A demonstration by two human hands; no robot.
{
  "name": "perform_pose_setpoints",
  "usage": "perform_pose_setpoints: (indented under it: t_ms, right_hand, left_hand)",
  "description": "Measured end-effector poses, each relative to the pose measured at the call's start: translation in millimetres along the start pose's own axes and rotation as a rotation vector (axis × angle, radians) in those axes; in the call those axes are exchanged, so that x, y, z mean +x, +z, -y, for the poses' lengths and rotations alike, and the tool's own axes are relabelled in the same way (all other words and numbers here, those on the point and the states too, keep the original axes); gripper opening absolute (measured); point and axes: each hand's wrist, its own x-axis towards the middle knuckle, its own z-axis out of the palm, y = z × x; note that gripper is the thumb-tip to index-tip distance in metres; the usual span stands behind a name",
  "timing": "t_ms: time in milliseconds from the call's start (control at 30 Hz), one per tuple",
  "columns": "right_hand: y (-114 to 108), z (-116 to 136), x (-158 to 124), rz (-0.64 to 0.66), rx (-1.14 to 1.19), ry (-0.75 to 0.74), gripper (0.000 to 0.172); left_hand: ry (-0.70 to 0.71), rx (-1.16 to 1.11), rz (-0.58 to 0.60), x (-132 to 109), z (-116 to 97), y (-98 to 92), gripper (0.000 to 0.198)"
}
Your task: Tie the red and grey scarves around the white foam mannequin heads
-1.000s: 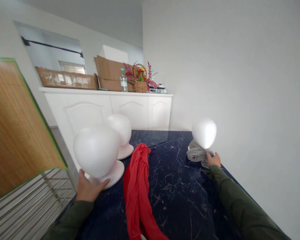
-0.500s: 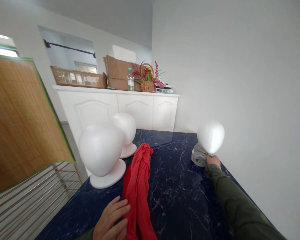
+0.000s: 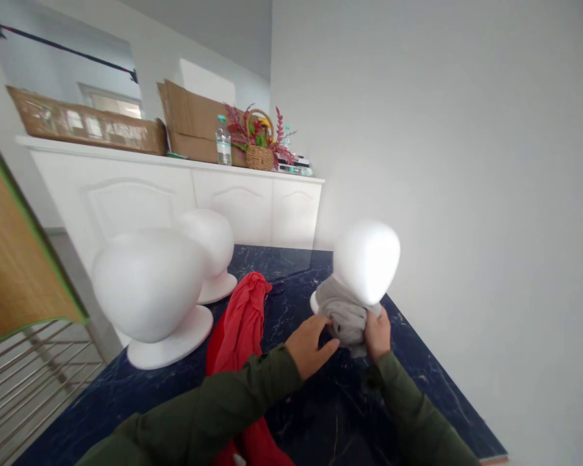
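A white foam head [image 3: 366, 259] stands on the dark marble table [image 3: 418, 388] with a grey cloth [image 3: 342, 314] bunched round its neck. My right hand [image 3: 377, 333] grips the cloth's right side with closed fingers. My left hand [image 3: 311, 345] reaches across and touches the cloth's left side, fingers curled on it. A red scarf [image 3: 240, 323] lies along the table to the left, under my left forearm. Two more white foam heads stand at the left, a near one [image 3: 148, 291] and a far one [image 3: 208, 249].
A white cabinet [image 3: 175, 194] at the back carries cardboard boxes [image 3: 189, 123], a water bottle [image 3: 222, 139] and a flower basket [image 3: 258, 139]. A bamboo-panelled rack with metal bars [image 3: 19, 362] stands left of the table. A white wall runs close along the table's right edge.
The foam head with the grey cloth has come nearer to me. My left hand left the red scarf and crossed over to the grey cloth. My view swung left.
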Motion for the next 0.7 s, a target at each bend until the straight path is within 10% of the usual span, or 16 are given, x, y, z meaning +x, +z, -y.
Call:
perform_pose_setpoints:
  t_ms: [233,467,700]
  right_hand:
    - [-9.9,12.3,-103.1,0.242,0.117,0.002,0.026]
    - [-29.1,21.1,-128.9,0.548,0.223,0.178,0.041]
    - [-42.7,39.5,-159.0,0.915,0.476,0.492,0.053]
  left_hand:
    - [-0.125,0.014,0.108,-43.7,-1.1,2.0,0.038]
    - [-0.098,0.150,0.075,-53.1,-7.2,-7.6,0.045]
    - [-0.290,0.186,0.323,-59.8,-9.1,1.7,0.057]
